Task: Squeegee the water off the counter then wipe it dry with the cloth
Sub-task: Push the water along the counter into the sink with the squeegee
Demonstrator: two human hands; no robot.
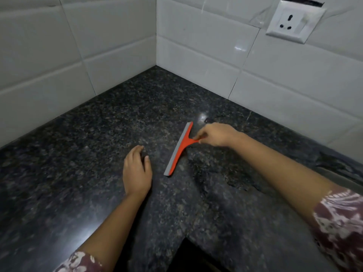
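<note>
An orange squeegee (179,149) with a grey rubber blade lies on the dark speckled granite counter (88,154), its blade running from far right to near left. My right hand (216,135) grips its short handle from the right side. My left hand (137,169) rests on the counter just left of the blade, fingers relaxed and holding nothing. A film of water (225,173) with an uneven edge shows on the counter right of the squeegee. No cloth is in view.
White tiled walls (78,55) meet in a corner behind the counter. A white socket with a switch (292,21) sits on the right wall. The counter's inner corner edge (186,238) drops away near me. A sink rim (345,177) shows at the right.
</note>
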